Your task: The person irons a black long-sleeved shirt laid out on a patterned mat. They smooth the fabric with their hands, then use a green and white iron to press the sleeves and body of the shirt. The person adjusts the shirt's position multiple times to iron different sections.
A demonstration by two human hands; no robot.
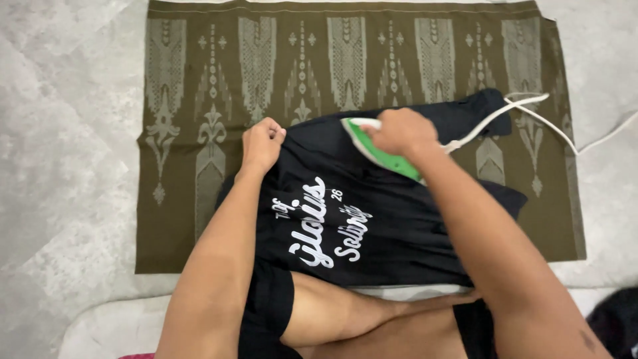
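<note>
Pressing down from above, my right hand point(402, 133) is wrapped fully around the handle of the green and white iron point(380, 154), fingers closed tight on it, so the soleplate sits flat on the black T-shirt point(372, 219) with its tip pointing toward my left. My left hand point(261, 144) is curled shut on a pinch of the shirt's edge at the far left side, which looks to me like a way to keep the fabric taut and flat ahead of the iron. The shirt lies spread with its white printed lettering facing up, on top of an olive patterned cloth point(193, 100) that is laid over the pale marbled floor point(66, 133); I take the cloth to be a pad that keeps the shirt clean and shields the floor from heat. The near hem of the shirt hangs toward my bare knee point(345, 312), since I sit on the floor just beside it. The iron's white cord point(531, 110) trails off to the right, away from the shirt, clear of the ironing path.
</note>
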